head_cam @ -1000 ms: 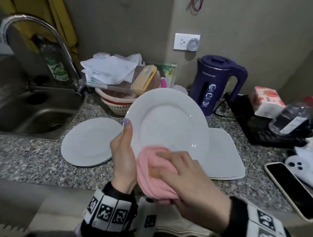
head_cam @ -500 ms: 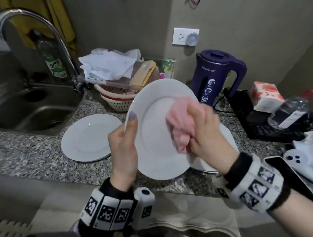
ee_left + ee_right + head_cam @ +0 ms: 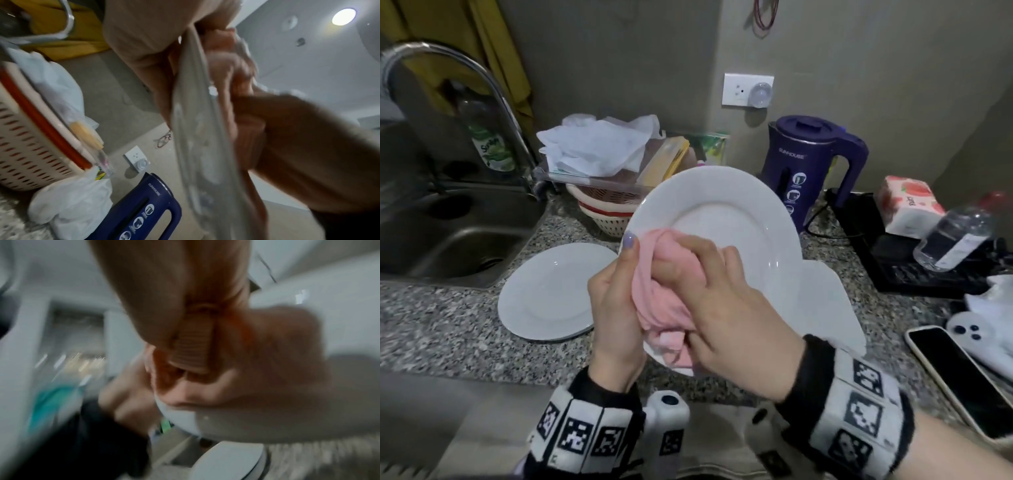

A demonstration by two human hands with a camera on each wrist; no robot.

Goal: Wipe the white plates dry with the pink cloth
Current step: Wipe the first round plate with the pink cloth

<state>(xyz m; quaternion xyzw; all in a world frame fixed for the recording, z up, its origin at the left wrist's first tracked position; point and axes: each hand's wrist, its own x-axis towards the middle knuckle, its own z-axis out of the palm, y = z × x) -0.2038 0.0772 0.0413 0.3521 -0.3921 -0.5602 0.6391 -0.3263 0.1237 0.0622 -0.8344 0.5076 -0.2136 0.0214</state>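
We see two hands working over a speckled stone counter. The left hand holds a round white plate tilted up off the counter, thumb with a lilac nail lying along the plate's left rim and the other fingers hidden behind it. The right hand has its fingers curled round a bunched pink cloth and presses it against the lower left part of the plate's face, right next to the left thumb. From the left wrist we see the plate edge-on, with the cloth on one side of it and fingers on the other. The right wrist view is badly blurred; we can only make out ribbed pink cloth caught between fingers. A second round white plate lies flat on the counter to the left of the hands, just in front of the steel sink. A white square plate lies flat to the right, partly hidden behind the held plate. Behind the plates stand a slotted basket with white plastic bags on top and a dark blue kettle. Further right are a tissue pack, a clear bottle on its side and a phone face up near the counter's edge
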